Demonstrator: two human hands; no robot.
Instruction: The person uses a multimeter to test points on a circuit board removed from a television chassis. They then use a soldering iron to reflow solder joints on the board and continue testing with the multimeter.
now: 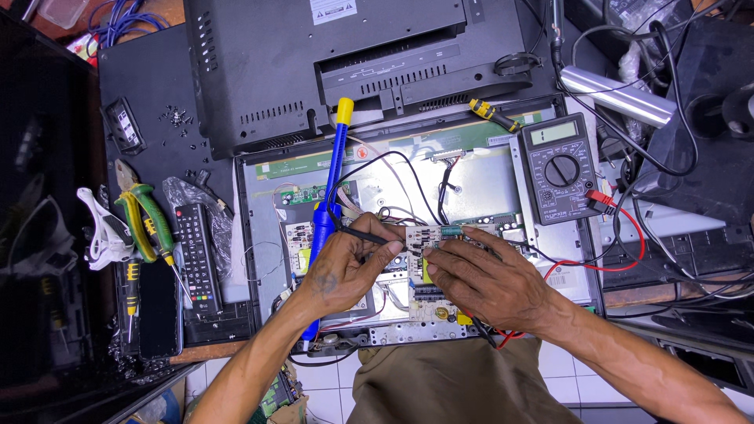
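The opened television chassis lies face down on the tabletop, its black back cover already off and pushed to the far side of the chassis; loose screws lie scattered to the left of that cover, so the stripping-down looks finished and the fault-finding on the boards appears under way; nothing in view suggests reassembly has begun. At the near edge of the chassis sits a pale circuit board, and both hands meet over it; the left hand has its grip closed narrowly around a black probe, tip pointing toward the board; the right hand presses its fingertips down on the board, and a black lead and a red lead run out from under it, though whether its grip holds the second probe I cannot tell. Both leads trail to the grey multimeter resting on the right side of the chassis. A blue desoldering pump with a yellow cap lies across the left part of the chassis, just beside the left wrist. Left of the chassis lie a remote control and green-handled pliers; a small yellow-handled screwdriver rests at its far edge.
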